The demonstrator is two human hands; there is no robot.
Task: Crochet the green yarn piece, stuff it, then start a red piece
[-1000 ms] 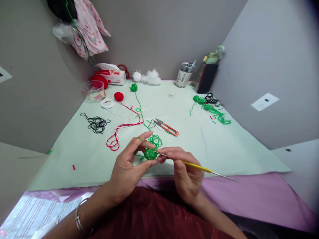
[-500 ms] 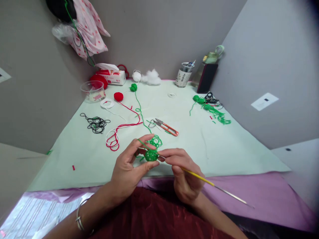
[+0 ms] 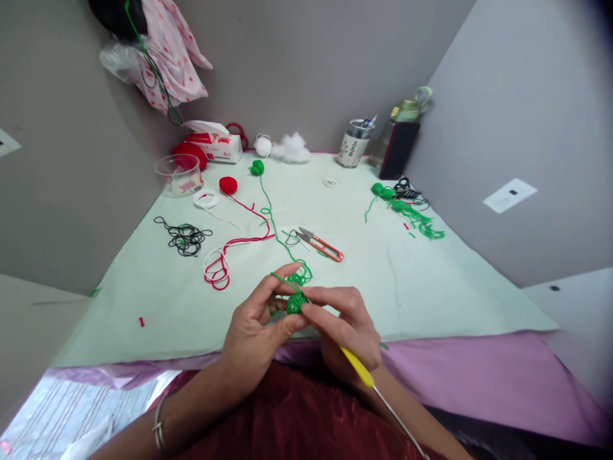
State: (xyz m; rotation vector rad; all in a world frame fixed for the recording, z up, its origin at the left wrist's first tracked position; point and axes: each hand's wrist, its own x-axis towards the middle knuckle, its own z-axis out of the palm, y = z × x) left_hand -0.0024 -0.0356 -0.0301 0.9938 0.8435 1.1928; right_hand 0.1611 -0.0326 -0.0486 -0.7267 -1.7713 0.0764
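Between thumb and fingers, my left hand [image 3: 258, 326] pinches a small round green crochet piece [image 3: 295, 303] above the table's front edge. A green yarn strand [image 3: 282, 279] runs over my raised left index finger. My right hand [image 3: 347, 326] is closed on a crochet hook [image 3: 358, 367] with a yellow grip and a metal shaft pointing toward my lap. Its working tip meets the crochet piece near my right fingertips, which partly cover it. Loose green yarn [image 3: 301, 271] lies coiled just behind the piece.
Orange thread snips [image 3: 328, 248] lie behind my hands. Left are black cord [image 3: 186, 239], red yarn [image 3: 246, 241], a red ball [image 3: 228, 185], a plastic tub [image 3: 179, 176] and a tissue box [image 3: 223, 147]. At the right are green crochet pieces [image 3: 400, 204], a pen cup [image 3: 353, 145] and a phone [image 3: 400, 151].
Both hands and the green piece have shifted slightly right and down. My right fingers have closed in on the piece, and the hook's rear end has swung down toward my lap.
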